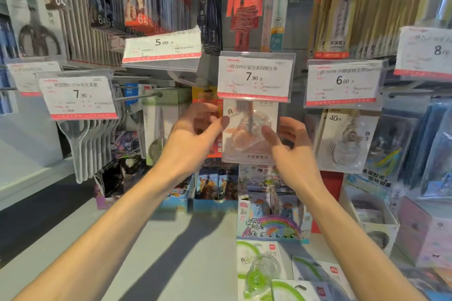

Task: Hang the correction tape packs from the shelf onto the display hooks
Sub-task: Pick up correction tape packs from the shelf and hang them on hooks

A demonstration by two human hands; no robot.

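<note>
Hands (244,134) (arms raised, outstretched) pinch the correction tape pack (249,132) from both sides.

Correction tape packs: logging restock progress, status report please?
Left hand and right hand both grip the pack under the 7.90 tag. More green packs still on shelf. Nothing blocking.

I held both bare forearms raised ahead of me. My left hand (193,129) had its fingers curled and thumb stretched rightward; my right hand (291,144) was cupped, palm turned left, thumb pointing up-left.
</note>
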